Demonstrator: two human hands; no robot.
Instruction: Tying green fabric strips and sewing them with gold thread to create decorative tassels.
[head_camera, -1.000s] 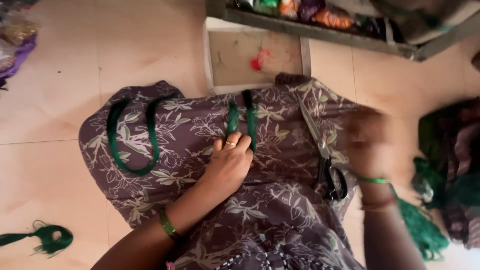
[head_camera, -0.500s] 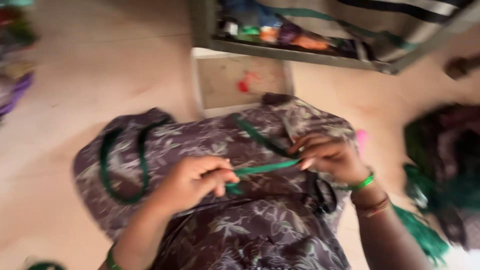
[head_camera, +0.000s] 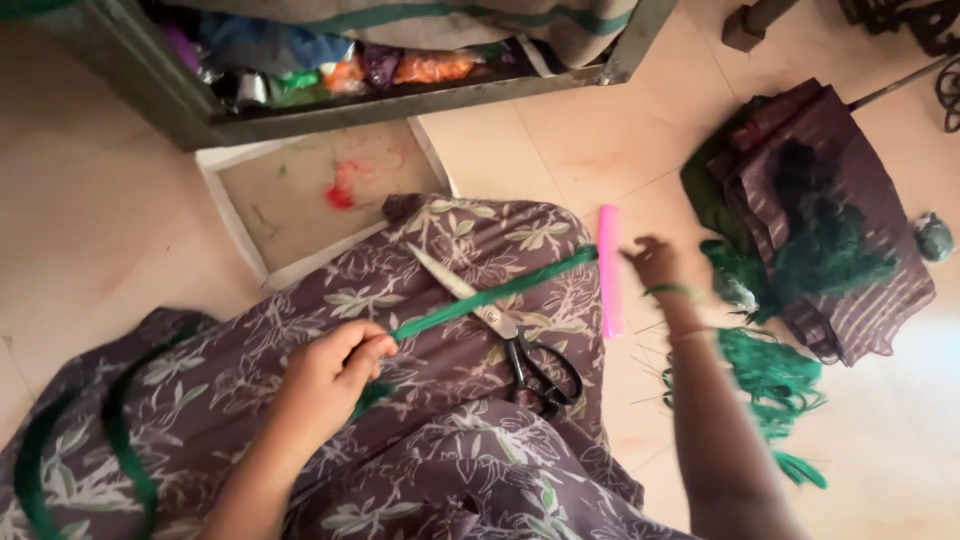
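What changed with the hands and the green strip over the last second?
The right hand let go of the green strip and moved out toward the pink ruler. The left hand still pinches the strip. The scissors stay on the floral fabric.

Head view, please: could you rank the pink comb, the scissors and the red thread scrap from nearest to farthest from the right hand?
From the right hand:
1. Pink comb, on the floor just beside the fingers.
2. Scissors, lying on the floral fabric, further left.
3. Red thread scrap, in the white tray, farthest.
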